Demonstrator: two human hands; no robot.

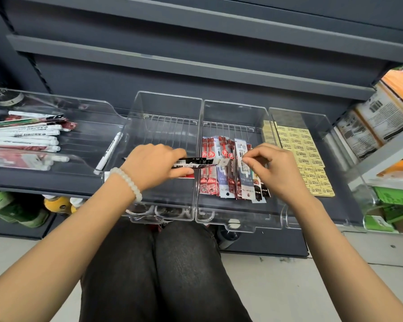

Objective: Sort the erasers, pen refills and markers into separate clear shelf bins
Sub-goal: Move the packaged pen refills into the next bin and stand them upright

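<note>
Dark grey shelving (196, 73) is fitted with four clear bins side by side. A black refill pack (193, 161) is pinched between the curled fingers of the left hand (153, 165), over the second bin (163, 126). Refill packs (221, 180) standing just below the right hand (269, 169) are touched by its bent, pinching fingertips. Markers (26, 140) are seen far left, erasers (310, 159) beyond the right fingers.

Lighting: even, bright, diffuse overhead light is reaching you; shadows are staying soft. Glare: pale reflections are streaking the clear bins (163, 105). Distortion: shelf edges (196, 68) are bowing toward the corners. Focus: centre is reading sharp, periphery is softening slightly.
</note>
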